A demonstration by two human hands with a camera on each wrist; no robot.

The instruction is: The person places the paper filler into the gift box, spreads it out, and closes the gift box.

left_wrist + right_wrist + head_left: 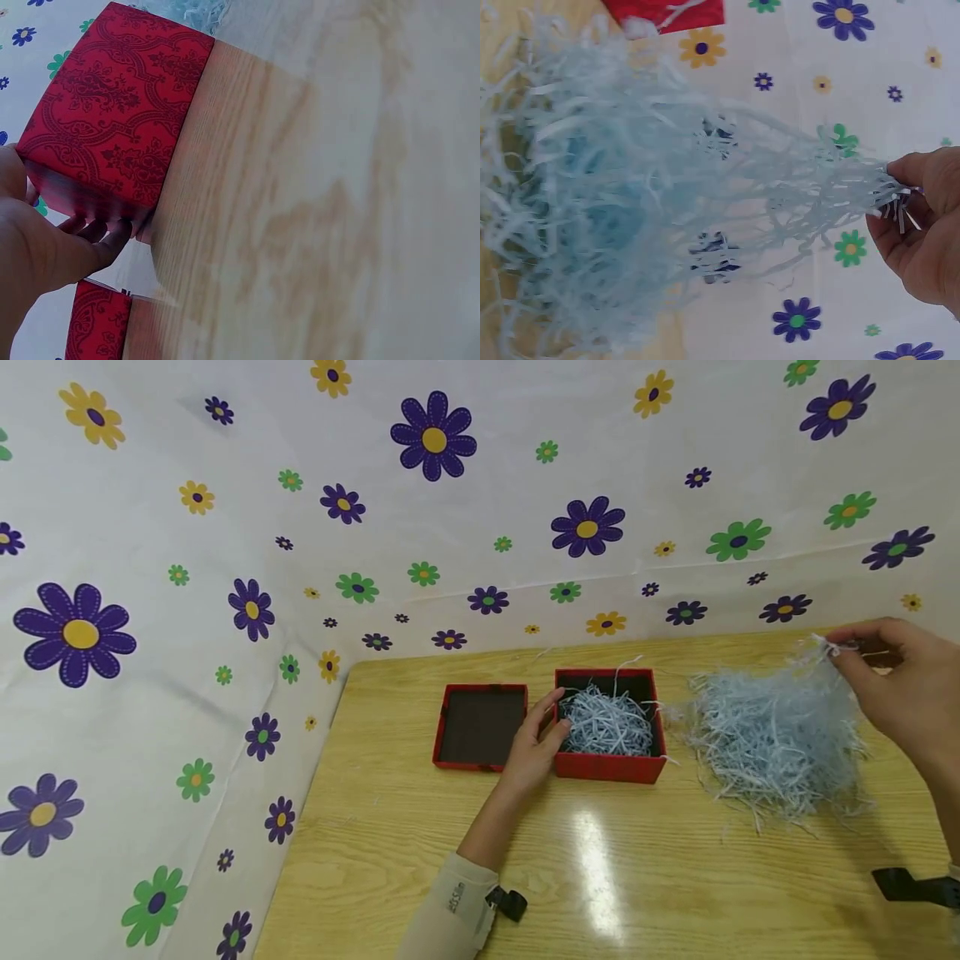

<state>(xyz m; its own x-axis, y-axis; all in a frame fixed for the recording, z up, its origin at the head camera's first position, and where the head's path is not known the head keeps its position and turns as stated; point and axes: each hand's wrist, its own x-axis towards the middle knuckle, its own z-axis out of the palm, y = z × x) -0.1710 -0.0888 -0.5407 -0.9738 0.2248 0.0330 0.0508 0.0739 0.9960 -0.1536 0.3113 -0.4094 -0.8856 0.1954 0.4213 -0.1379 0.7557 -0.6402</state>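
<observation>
My left hand (531, 752) grips the left wall of an open red box (609, 768), its fingertips at the rim. Pale blue shredded paper (609, 722) lies inside, with a few strands poking over the edges. In the left wrist view, the box (120, 97) shows a dark scroll pattern on its red side. My right hand (911, 681) pinches a clump of shredded paper above a loose pile (780, 752) to the right of the box. Stretched strands (802, 195) hang from the right fingertips toward the pile in the right wrist view.
The red box lid (480, 727) lies left of the box, dark inside facing up. Both stand on a wood-grain table (390, 852). A white flower-print sheet (480, 518) rises behind and along the left side. Stray strands lie around the pile.
</observation>
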